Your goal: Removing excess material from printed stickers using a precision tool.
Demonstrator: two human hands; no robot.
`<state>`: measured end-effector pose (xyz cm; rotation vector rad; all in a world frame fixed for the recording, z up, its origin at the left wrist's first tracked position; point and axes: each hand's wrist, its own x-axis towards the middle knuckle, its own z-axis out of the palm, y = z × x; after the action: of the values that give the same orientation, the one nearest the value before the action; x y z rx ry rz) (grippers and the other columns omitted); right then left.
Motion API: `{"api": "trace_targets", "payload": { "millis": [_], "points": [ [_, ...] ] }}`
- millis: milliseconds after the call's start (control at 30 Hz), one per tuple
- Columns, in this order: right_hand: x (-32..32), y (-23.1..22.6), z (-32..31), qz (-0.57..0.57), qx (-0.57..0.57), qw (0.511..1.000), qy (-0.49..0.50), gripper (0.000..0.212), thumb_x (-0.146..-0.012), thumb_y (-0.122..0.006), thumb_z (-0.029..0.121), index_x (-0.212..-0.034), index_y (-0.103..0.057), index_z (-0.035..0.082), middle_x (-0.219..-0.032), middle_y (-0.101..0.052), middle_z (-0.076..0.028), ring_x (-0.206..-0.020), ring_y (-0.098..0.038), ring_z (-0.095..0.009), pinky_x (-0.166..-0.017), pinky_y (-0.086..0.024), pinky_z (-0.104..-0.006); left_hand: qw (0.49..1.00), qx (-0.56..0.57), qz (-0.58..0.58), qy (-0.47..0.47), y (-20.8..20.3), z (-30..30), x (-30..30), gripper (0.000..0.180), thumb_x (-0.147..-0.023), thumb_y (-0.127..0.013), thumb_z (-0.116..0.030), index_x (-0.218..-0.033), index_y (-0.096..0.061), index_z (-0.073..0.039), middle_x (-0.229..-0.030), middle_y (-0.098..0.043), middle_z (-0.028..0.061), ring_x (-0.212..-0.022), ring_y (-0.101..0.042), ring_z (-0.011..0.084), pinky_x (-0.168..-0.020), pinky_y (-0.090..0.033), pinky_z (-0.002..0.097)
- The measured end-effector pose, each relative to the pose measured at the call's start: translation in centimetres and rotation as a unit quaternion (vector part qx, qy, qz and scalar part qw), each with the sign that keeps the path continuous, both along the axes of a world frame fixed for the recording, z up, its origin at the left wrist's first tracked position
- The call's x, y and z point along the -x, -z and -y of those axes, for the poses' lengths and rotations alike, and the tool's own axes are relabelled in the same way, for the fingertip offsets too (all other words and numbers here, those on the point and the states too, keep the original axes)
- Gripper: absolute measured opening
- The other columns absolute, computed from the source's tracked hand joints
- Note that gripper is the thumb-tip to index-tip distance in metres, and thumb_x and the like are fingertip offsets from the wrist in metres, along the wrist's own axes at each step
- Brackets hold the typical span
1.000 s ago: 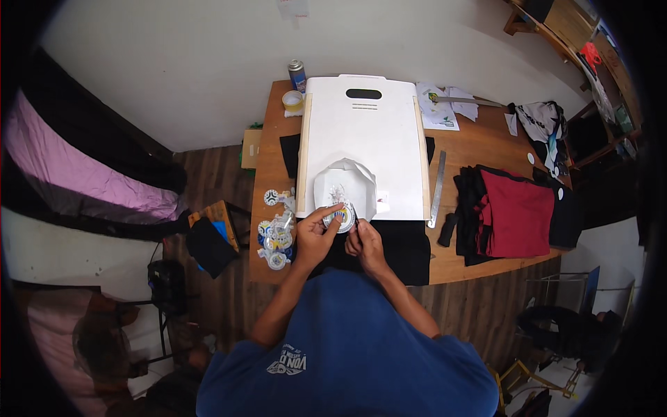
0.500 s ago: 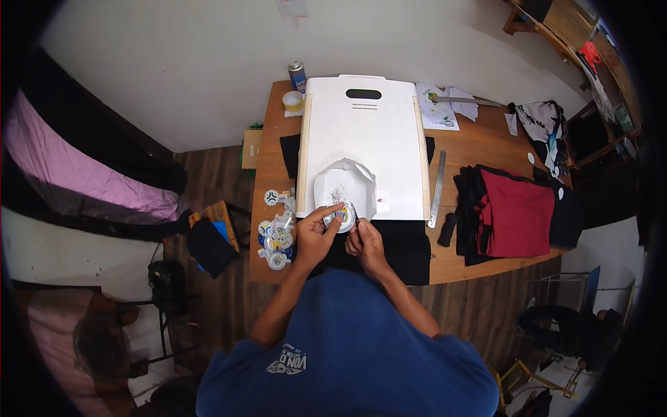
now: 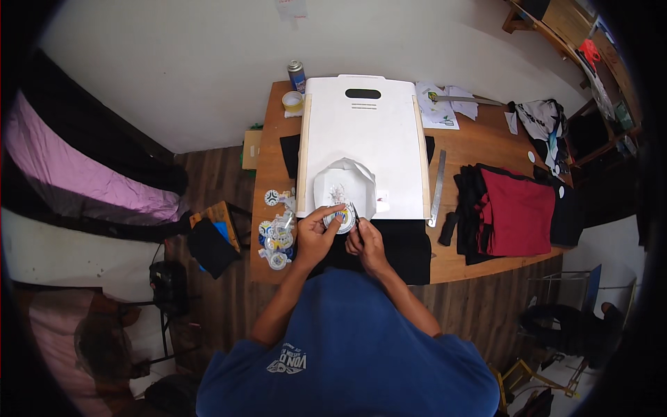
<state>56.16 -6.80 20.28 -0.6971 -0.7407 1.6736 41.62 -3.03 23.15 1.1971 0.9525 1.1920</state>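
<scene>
My left hand (image 3: 316,238) pinches a round printed emblem (image 3: 339,224), white with blue and yellow, between thumb and fingers. Closed around a slim dark pointed tool (image 3: 356,211), my right hand (image 3: 369,246) brings it against the emblem's right edge; the tool's kind is hard to make out. Just beyond both hands lies a shallow white paper tray (image 3: 370,189) holding small pale scraps (image 3: 337,192). It rests on the near part of a large white board (image 3: 365,135) with an oval slot. Black cloth (image 3: 399,250) lies under the board and below my hands.
Several round emblems (image 3: 276,240) are heaped left of my left hand. On the wooden table (image 3: 445,260) lie a metal ruler (image 3: 436,189), folded red (image 3: 514,215) and black garments, and papers (image 3: 441,118). A spray can (image 3: 297,75) and tape roll (image 3: 292,101) stand at the far left.
The dark tool's tip has shifted slightly along the emblem's right edge, and the emblem has turned a little. Both hands stay in nearly the same place.
</scene>
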Motion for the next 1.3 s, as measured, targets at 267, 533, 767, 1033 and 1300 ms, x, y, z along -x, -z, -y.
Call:
{"api": "trace_targets", "payload": {
  "millis": [267, 533, 767, 1033, 1300],
  "points": [
    [-0.4, 0.7, -0.3, -0.021, 0.006, 1.0, 0.016, 0.032, -0.104, -0.033, 0.03, -0.09, -0.047, 0.005, -0.054, -0.029, 0.003, -0.044, -0.026, -0.007, -0.045, -0.028, -0.0235, 1.0, -0.024, 0.01, -0.002, -0.1, -0.3, -0.5, 0.025, -0.087, -0.06, 0.008, -0.112, -0.063, 0.009, -0.105, -0.065, 0.0128, -0.095, -0.061, 0.0125, -0.083, -0.047, 0.0215],
    [-0.2, 0.7, -0.6, -0.027, 0.012, 1.0, 0.0, 0.03, -0.105, -0.033, 0.028, -0.09, -0.046, 0.005, -0.054, -0.029, 0.003, -0.044, -0.026, -0.007, -0.045, -0.028, -0.0235, 1.0, -0.009, 0.028, 0.003, 0.4, -0.6, -0.3, 0.025, -0.088, -0.058, 0.008, -0.112, -0.062, 0.009, -0.105, -0.064, 0.013, -0.096, -0.061, 0.0127, -0.084, -0.048, 0.0223],
    [0.0, 1.0, -0.6, -0.027, 0.008, 0.999, 0.016, 0.03, -0.104, -0.034, 0.029, -0.091, -0.047, 0.005, -0.055, -0.029, 0.003, -0.044, -0.026, -0.007, -0.046, -0.027, -0.0236, 0.999, -0.002, 0.032, 0.003, 0.2, -0.5, -0.1, 0.024, -0.088, -0.058, 0.008, -0.112, -0.062, 0.009, -0.106, -0.064, 0.0137, -0.098, -0.061, 0.0138, -0.086, -0.048, 0.0233],
    [-0.4, -1.2, -0.3, 0.036, 0.043, 0.997, 0.044, 0.018, -0.1, -0.049, 0.023, -0.096, -0.048, 0.005, -0.056, -0.035, 0.003, -0.044, -0.029, -0.006, -0.044, -0.026, -0.0242, 0.999, 0.015, 0.02, 0.023, -1.3, 0.0, -0.6, 0.024, -0.088, -0.058, 0.007, -0.112, -0.062, 0.009, -0.109, -0.065, 0.0147, -0.099, -0.06, 0.0134, -0.087, -0.048, 0.0237],
    [-2.0, -6.0, 3.8, 0.065, 0.045, 0.995, 0.061, 0.017, -0.095, -0.058, 0.016, -0.104, -0.05, 0.004, -0.06, -0.04, 0.005, -0.046, -0.033, -0.004, -0.045, -0.026, -0.0225, 0.999, 0.012, 0.027, 0.033, -5.9, 4.1, -2.4, 0.024, -0.088, -0.059, 0.006, -0.112, -0.062, 0.009, -0.109, -0.065, 0.0146, -0.101, -0.06, 0.0147, -0.09, -0.047, 0.0245]
  ]
}}
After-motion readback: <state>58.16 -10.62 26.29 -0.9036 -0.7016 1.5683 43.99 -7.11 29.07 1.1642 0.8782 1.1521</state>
